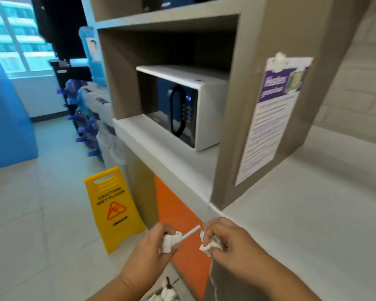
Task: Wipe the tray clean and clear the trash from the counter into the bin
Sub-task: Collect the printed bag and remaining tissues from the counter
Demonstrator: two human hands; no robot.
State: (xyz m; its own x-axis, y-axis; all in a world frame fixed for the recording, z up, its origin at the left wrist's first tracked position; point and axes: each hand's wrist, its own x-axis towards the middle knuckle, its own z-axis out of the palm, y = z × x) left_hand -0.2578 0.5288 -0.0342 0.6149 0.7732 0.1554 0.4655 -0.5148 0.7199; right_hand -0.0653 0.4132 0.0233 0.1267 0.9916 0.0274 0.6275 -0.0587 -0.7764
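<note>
Between both sets of fingers, a white straw (191, 231) slants up from the left hand (154, 250), whose curled fingers (159, 229) also grip a crumpled tissue (169, 241). The right hand (232, 242) pinches a second crumpled wad (208, 247), just beside the white surface (313, 213) edge. Below the fingers lies more crumpled paper (165, 292).

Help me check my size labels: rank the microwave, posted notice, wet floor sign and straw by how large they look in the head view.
1. microwave and notice: look about alike, so left unranked
2. wet floor sign
3. straw, smallest even though it is nearest the camera
</note>
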